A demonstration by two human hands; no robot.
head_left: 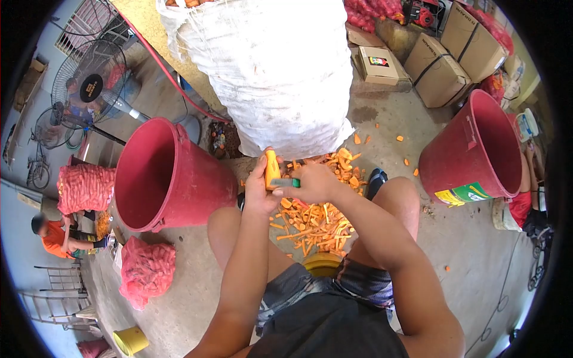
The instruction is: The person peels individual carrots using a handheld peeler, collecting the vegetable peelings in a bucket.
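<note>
My left hand [258, 190] holds an orange carrot [272, 167] upright in front of my knees. My right hand [310, 184] grips a green-handled peeler [287, 182] pressed against the carrot's lower side. A heap of orange carrot peelings [316, 221] lies on the concrete floor between my legs, just below both hands. A big white woven sack [274, 65] stands right behind the carrot.
A red bucket [161, 179] stands at my left, another red bucket [477, 149] at my right. Red mesh bags of carrots [146, 268] lie lower left. Cardboard boxes [439, 71] sit at the back right. A fan [89, 77] stands upper left. Another person in orange [57, 235] crouches far left.
</note>
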